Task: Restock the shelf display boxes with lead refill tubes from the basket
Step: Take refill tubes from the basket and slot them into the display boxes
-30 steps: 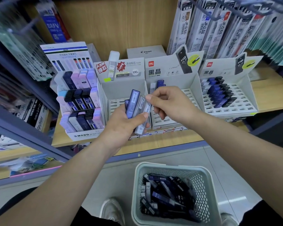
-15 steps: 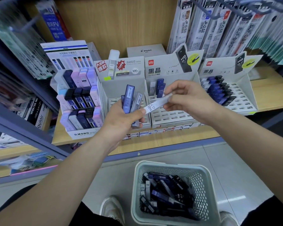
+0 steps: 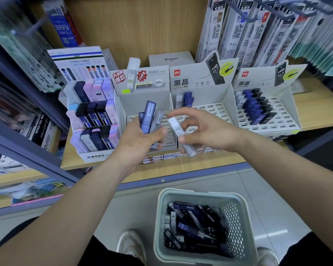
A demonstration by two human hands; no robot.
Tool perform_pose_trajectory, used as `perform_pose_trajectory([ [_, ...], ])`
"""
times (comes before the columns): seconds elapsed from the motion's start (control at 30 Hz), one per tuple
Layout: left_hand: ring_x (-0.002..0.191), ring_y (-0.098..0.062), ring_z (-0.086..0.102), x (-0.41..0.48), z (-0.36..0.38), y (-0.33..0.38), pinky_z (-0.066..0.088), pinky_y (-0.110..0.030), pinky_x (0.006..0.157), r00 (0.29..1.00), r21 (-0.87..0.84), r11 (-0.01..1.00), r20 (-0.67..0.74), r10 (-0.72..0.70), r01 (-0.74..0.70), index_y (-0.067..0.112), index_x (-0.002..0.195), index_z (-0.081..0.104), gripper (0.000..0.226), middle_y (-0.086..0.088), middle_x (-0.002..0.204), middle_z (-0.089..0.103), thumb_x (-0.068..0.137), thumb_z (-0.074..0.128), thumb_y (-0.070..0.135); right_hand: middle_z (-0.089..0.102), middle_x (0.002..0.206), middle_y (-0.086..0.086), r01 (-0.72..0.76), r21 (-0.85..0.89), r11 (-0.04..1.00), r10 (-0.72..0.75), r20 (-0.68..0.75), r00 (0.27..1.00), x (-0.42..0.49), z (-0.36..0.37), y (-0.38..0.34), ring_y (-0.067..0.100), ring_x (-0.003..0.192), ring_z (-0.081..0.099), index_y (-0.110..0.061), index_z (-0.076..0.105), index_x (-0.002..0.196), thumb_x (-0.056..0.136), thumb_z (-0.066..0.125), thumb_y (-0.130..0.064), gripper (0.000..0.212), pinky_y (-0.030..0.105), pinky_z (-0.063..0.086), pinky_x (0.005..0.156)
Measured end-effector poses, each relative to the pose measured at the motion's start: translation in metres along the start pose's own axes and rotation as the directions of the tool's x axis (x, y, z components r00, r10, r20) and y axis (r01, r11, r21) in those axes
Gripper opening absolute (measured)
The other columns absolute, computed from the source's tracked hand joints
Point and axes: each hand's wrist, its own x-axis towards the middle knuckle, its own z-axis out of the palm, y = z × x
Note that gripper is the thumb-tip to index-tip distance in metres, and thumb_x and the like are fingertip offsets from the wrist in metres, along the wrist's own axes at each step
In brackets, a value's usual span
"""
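My left hand (image 3: 142, 141) grips a fan of several lead refill tubes (image 3: 149, 119), blue and grey, in front of the slotted left display box (image 3: 123, 104). My right hand (image 3: 206, 131) pinches one white "HB 0.7" tube (image 3: 178, 129), tilted, over the front of the middle display box (image 3: 229, 96), which holds three tubes (image 3: 186, 100) at its back left. The right display box (image 3: 288, 104) has several blue and black tubes in its left rows. On the floor below stands the pale green basket (image 3: 244, 214), with many dark tubes (image 3: 192, 227) in it.
A MONO box (image 3: 92, 120) of pastel and dark tubes stands at the shelf's left. A grey Pilot box (image 3: 171, 58) sits behind the displays. Hanging pen refill packs (image 3: 258, 31) crowd the upper right. My shoes (image 3: 131, 244) flank the basket.
My right hand has pulled one white tube out of the bundle in my left hand and turned it from pointing sideways to nearly upright, drawing back a little toward the shelf's front.
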Motion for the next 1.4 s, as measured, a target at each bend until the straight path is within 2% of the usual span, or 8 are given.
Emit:
perform_pose_trajectory([
  [0.2,0.064,-0.008,0.063,-0.005,-0.007,-0.006,0.060,-0.033,0.067,0.998,0.077,0.996,0.031,-0.050,0.047,0.016,0.101,0.058,0.020,-0.003,0.080,0.064,0.089,0.073,0.008,0.063,0.071,0.002,0.111,-0.081,0.990,-0.135,-0.426,0.895,0.018,-0.023,-0.003,0.014,0.067,0.062,-0.019,0.062,0.111,0.092,0.069,-0.006,0.025,0.042,0.062,0.070],
  [0.37,0.061,-0.011,0.060,-0.006,-0.007,-0.010,0.055,-0.026,0.059,0.996,0.065,0.997,0.069,-0.049,0.045,0.013,0.102,0.057,0.022,0.003,0.076,0.064,0.089,0.071,0.003,0.063,0.088,-0.007,0.127,-0.229,0.965,-0.245,-0.612,0.752,0.037,-0.037,-0.001,0.020,0.065,0.065,-0.027,0.064,0.088,0.088,0.074,-0.008,0.021,0.035,0.061,0.067],
  [0.5,0.060,-0.011,0.057,-0.007,-0.007,-0.009,0.052,-0.024,0.057,0.995,0.064,0.997,0.093,-0.047,0.041,0.012,0.100,0.057,0.019,0.003,0.072,0.062,0.090,0.070,0.002,0.064,0.085,-0.009,0.102,-0.318,0.942,-0.284,-0.601,0.747,0.050,-0.029,0.002,0.015,0.072,0.063,-0.022,0.062,0.087,0.087,0.073,-0.008,0.018,0.017,0.052,0.068],
  [0.73,0.064,-0.014,0.057,-0.005,-0.010,-0.011,0.053,-0.028,0.060,0.993,0.059,0.997,0.102,-0.054,0.048,0.009,0.101,0.056,0.019,0.002,0.074,0.062,0.089,0.070,0.002,0.065,0.081,-0.006,0.014,-0.459,0.888,-0.307,-0.572,0.760,0.063,-0.026,0.011,0.020,0.082,0.064,-0.025,0.062,0.084,0.085,0.074,-0.010,0.019,0.031,0.053,0.078],
  [0.93,0.061,-0.015,0.055,-0.005,-0.014,-0.013,0.052,-0.026,0.058,0.994,0.048,0.998,0.102,-0.038,0.033,0.011,0.096,0.056,0.018,0.008,0.062,0.060,0.090,0.070,0.002,0.066,0.081,-0.006,0.002,-0.520,0.854,-0.329,-0.537,0.776,0.065,-0.026,0.010,0.011,0.079,0.060,-0.024,0.069,0.090,0.089,0.072,-0.014,0.011,0.004,0.040,0.066],
  [1.13,0.063,-0.015,0.057,-0.005,-0.015,-0.014,0.054,-0.027,0.059,0.995,0.049,0.999,0.101,-0.028,0.023,0.013,0.097,0.057,0.019,0.009,0.066,0.062,0.090,0.071,0.003,0.072,0.108,0.000,0.049,-0.683,0.729,-0.477,-0.455,0.752,0.069,-0.021,0.021,0.021,0.097,0.066,-0.019,0.075,0.110,0.094,0.064,-0.013,0.020,0.039,0.052,0.091],
  [1.27,0.063,-0.013,0.059,-0.005,-0.016,-0.014,0.055,-0.026,0.059,0.995,0.040,0.999,0.097,-0.023,0.020,0.015,0.098,0.057,0.019,0.011,0.067,0.063,0.090,0.070,0.003,0.064,0.111,0.001,0.056,-0.712,0.700,-0.498,-0.430,0.753,0.071,-0.022,0.029,0.020,0.092,0.062,-0.017,0.075,0.111,0.092,0.067,-0.013,0.021,0.042,0.052,0.089],
  [1.4,0.065,-0.015,0.060,-0.003,-0.017,-0.015,0.057,-0.029,0.062,0.996,0.062,0.998,0.088,-0.005,0.000,0.014,0.100,0.058,0.018,0.012,0.065,0.064,0.090,0.071,0.007,0.058,0.105,-0.003,0.067,-0.650,0.757,-0.477,-0.481,0.735,0.063,-0.015,0.016,0.010,0.079,0.057,-0.022,0.074,0.113,0.089,0.070,-0.018,0.025,0.026,0.049,0.082],
])
